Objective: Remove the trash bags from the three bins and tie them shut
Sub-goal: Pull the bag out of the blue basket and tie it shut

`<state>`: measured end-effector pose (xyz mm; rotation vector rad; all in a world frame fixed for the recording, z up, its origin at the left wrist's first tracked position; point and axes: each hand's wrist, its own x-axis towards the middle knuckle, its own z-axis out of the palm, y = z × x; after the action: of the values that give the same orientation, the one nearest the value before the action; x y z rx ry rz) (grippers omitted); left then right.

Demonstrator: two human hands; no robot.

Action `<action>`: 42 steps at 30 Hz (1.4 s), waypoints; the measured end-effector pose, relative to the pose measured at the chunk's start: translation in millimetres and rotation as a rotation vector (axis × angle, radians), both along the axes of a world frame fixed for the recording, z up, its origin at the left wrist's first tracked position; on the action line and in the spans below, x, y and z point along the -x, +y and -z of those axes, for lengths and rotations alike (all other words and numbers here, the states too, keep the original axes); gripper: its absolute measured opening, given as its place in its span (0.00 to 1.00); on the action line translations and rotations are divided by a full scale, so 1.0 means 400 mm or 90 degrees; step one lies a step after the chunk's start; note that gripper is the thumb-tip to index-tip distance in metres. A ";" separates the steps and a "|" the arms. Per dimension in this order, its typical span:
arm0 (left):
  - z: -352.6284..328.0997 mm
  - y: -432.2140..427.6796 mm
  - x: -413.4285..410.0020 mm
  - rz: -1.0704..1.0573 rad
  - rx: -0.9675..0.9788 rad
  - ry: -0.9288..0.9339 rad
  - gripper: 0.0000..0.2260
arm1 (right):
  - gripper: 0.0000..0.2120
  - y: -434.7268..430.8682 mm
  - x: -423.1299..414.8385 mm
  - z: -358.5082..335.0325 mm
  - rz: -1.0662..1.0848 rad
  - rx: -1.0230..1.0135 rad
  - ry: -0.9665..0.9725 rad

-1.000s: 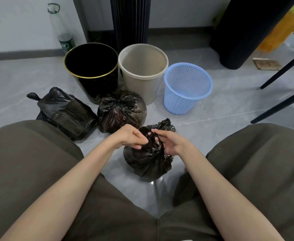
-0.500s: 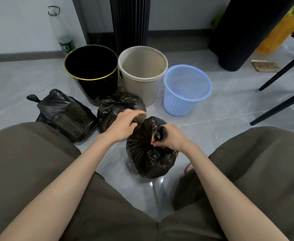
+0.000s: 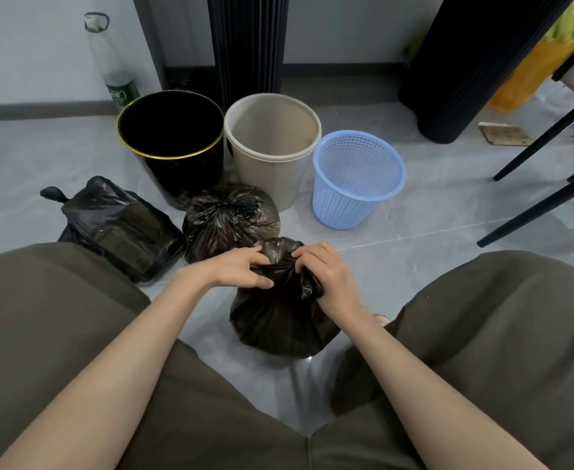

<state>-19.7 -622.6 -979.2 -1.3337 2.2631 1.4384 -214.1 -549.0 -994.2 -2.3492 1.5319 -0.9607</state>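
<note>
A full black trash bag (image 3: 279, 320) stands on the floor between my knees. My left hand (image 3: 234, 269) and my right hand (image 3: 323, 273) both pinch its gathered neck from either side. Two other black bags lie behind it: a knotted one (image 3: 116, 228) at the left and a rounder one (image 3: 228, 218) in the middle. Three bins stand in a row further back, with no bags in them: a black bin with a gold rim (image 3: 173, 144), a beige bin (image 3: 272, 144) and a blue mesh basket (image 3: 356, 178).
My knees in olive trousers flank the bag. A plastic bottle (image 3: 109, 62) leans by the wall at the back left. Dark ribbed columns (image 3: 248, 42) rise behind the bins. Black furniture legs (image 3: 543, 144) slant in at the right.
My left hand came back from the middle bag to the near bag's neck. Both hands now pinch the gathered top, where half a second ago only the right hand held it.
</note>
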 end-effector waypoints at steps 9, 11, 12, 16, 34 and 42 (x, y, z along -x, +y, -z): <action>-0.035 0.002 0.011 -0.205 0.026 0.165 0.11 | 0.09 -0.014 -0.033 0.002 0.118 0.020 -0.145; -0.028 0.011 0.010 -0.145 0.024 0.209 0.17 | 0.06 -0.017 -0.032 0.008 0.111 0.015 -0.138; -0.029 0.018 0.013 -0.124 0.030 0.219 0.17 | 0.05 -0.019 -0.031 0.010 0.105 0.016 -0.137; -0.009 0.023 0.022 -0.177 0.163 0.183 0.06 | 0.07 -0.025 -0.023 0.012 0.090 0.010 -0.130; 0.077 0.046 -0.002 -0.294 0.287 -0.140 0.10 | 0.03 -0.017 0.009 0.069 0.348 -0.468 -0.399; 0.034 0.042 0.019 -0.049 0.615 -0.210 0.10 | 0.05 -0.035 0.002 0.072 0.343 -0.495 -0.329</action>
<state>-27.4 -605.7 -992.8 -1.6903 2.7424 0.0064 -214.8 -563.0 -1023.1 -1.0894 1.8673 -0.7625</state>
